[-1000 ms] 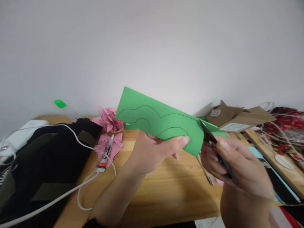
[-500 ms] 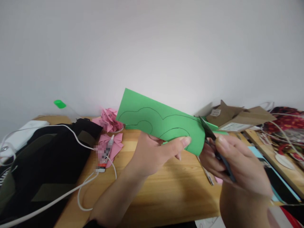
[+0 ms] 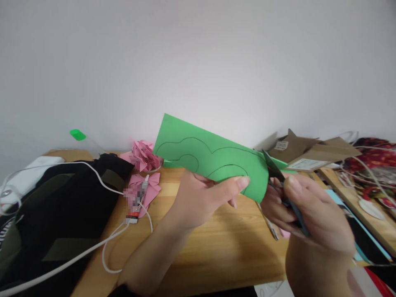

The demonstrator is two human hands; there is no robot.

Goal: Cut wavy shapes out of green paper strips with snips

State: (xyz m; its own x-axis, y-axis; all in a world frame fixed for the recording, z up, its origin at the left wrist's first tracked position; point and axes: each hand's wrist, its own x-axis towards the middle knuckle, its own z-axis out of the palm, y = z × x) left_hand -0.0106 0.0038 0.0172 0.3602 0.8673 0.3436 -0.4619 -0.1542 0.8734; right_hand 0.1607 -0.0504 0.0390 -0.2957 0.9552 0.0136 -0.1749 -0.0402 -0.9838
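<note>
My left hand (image 3: 204, 198) pinches a green sheet of paper (image 3: 185, 132) from below, thumb on its front face. Curved, cloud-like black lines are drawn on the sheet. Held in my right hand (image 3: 312, 210) is a pair of dark scissors (image 3: 275, 169), whose blades meet the right end of the paper. A strip of the green sheet stands apart behind the upper blade, above my right hand. The paper is tilted, its left end higher, and is held up over the wooden table (image 3: 229, 255). My fingers partly hide the scissor handles.
At left lie a black bag (image 3: 71, 206), white cables (image 3: 77, 251), folded pink paper (image 3: 144, 154) and a glue tube (image 3: 136, 202). Brown cardboard (image 3: 309, 150) stands at the back right, beside red patterned cloth (image 3: 377, 161). A pen-like object (image 3: 272, 229) lies under my right hand.
The paper, scissors and right hand have shifted very slightly to the right. Both hands keep their grips, and the blades stay at the sheet's right end.
</note>
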